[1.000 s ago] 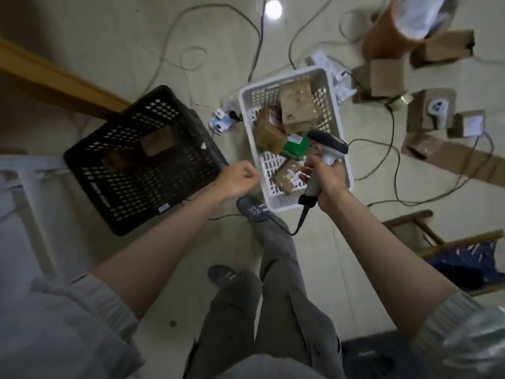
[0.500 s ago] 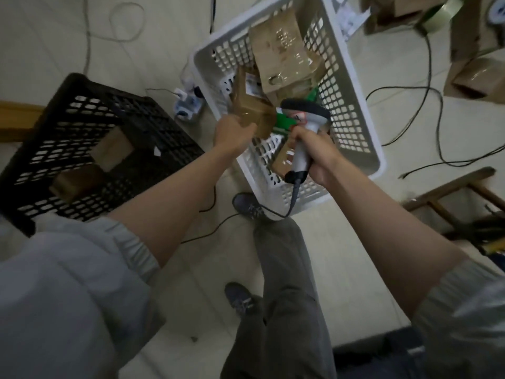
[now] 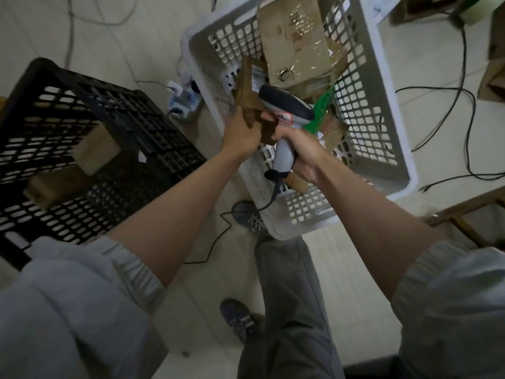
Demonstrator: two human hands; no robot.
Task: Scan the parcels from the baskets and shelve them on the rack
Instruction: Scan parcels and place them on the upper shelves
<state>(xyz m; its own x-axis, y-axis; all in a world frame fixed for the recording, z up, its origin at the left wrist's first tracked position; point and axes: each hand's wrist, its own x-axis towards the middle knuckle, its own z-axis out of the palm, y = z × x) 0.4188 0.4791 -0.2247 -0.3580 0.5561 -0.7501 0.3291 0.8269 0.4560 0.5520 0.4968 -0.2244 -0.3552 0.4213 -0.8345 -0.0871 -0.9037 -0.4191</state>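
Note:
A white basket (image 3: 393,110) on the floor holds several brown parcels, the largest a taped box (image 3: 295,42) at its far end, plus a green packet (image 3: 322,105). My left hand (image 3: 241,135) grips a small brown parcel (image 3: 247,88) with a white label, held over the basket's left side. My right hand (image 3: 297,149) holds a grey barcode scanner (image 3: 285,110) by its handle, its head right beside that parcel. A black basket (image 3: 114,105) to the left holds two brown parcels (image 3: 95,150).
Cables run across the pale floor, and a power strip (image 3: 183,98) lies between the baskets. Loose cardboard boxes (image 3: 494,80) sit at the far right. A wooden frame (image 3: 464,214) stands at the right. My legs and shoes are below the white basket.
I have leaned closer over the white basket. My left hand went from beside the basket into it and took hold of the small labelled parcel. The scanner moved up next to it.

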